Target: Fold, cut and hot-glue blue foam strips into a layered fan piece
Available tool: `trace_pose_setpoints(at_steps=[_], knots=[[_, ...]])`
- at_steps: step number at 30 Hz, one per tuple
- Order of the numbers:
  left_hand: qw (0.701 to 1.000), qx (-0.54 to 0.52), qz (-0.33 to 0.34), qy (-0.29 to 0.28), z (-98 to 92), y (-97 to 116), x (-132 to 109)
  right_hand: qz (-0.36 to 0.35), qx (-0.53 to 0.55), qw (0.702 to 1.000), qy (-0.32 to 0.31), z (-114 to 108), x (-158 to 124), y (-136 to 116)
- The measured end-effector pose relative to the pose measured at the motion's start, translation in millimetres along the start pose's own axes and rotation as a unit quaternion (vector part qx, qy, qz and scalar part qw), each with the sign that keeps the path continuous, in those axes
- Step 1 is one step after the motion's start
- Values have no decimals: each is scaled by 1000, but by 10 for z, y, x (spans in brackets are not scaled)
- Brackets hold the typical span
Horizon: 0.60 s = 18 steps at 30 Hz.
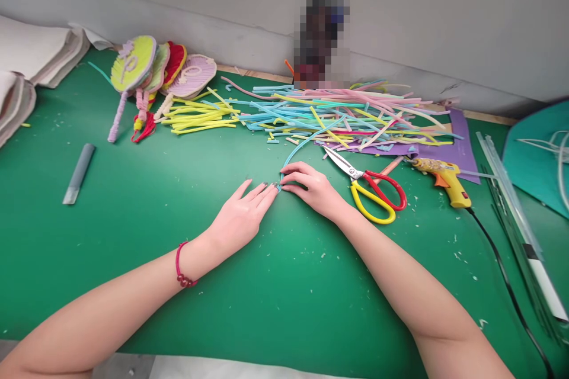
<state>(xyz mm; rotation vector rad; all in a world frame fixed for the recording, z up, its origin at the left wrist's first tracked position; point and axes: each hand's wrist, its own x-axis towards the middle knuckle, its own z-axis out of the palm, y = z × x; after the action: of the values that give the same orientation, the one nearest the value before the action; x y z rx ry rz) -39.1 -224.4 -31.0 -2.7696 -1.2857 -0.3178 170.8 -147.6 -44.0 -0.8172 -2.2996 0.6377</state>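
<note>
My left hand (242, 213) lies flat on the green mat (146, 237), fingers stretched out toward the end of a light blue pipe cleaner (299, 151). That strand curves up toward the pile of coloured pipe cleaners (320, 115). My right hand (311, 186) has its fingers pressed together on the strand's near end. The fingertips of both hands meet at that end. A red bead bracelet (180, 266) is on my left wrist.
Scissors with red and yellow handles (373, 189) lie right of my right hand. A yellow glue gun (442, 177) with a black cord rests on purple felt (457, 142). Finished round pieces (151, 68) sit far left. A grey bar (79, 173) lies left. Clear sticks (511, 195) lie right.
</note>
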Motion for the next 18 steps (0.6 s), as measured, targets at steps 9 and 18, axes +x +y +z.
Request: trace_pose_setpoints(at_steps=[9,18], knots=[[999,-31,-6,-6,-14,-12,20,2,9,1000,8,33,-1,-5],[998,-60,-21,20,29,-28,2,3,-6,1000,11,46,-7,-40]])
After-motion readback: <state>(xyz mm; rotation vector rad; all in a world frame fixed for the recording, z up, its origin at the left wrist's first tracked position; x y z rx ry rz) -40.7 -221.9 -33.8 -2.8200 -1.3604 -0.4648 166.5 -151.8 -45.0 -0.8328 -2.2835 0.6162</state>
